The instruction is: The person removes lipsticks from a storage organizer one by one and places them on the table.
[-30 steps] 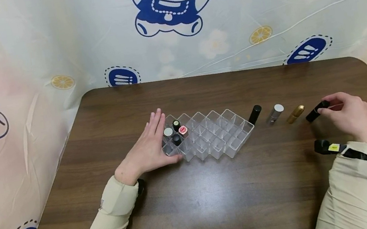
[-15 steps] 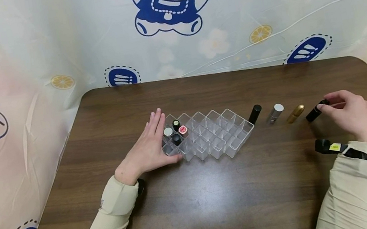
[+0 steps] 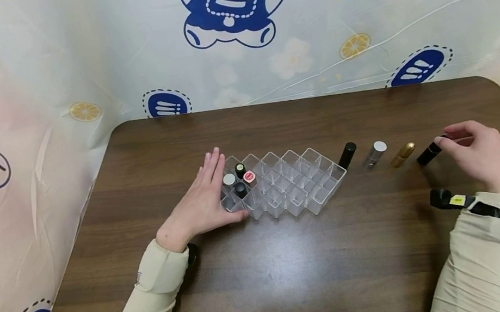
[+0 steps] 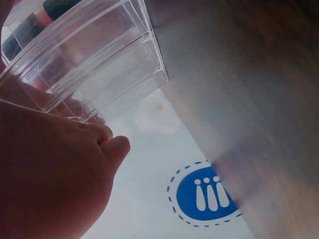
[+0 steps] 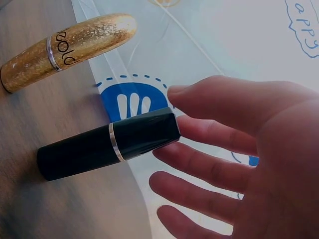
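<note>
My left hand [image 3: 203, 202] rests against the left end of a clear plastic lipstick organizer [image 3: 285, 188], fingers straight along its side and thumb at the front. Several tubes stand in its left compartments, including a red-topped lipstick [image 3: 249, 178]. At the right, my right hand [image 3: 484, 161] is beside the top of a black lipstick [image 3: 428, 153] standing on the table. In the right wrist view, the thumb and loosely bent fingers lie around the upper end of this lipstick with a silver band [image 5: 115, 142], apart from the thumb.
Left of the black lipstick stand a gold lipstick [image 3: 402, 154], a silver-capped tube [image 3: 375, 154] and a black tube [image 3: 347, 155] near the organizer's right end. A patterned curtain [image 3: 256, 72] hangs behind the wooden table [image 3: 286, 282].
My right hand has moved slightly to the right, its thumb sliding off the black lipstick, which stays in place. The left hand and the organizer have not moved.
</note>
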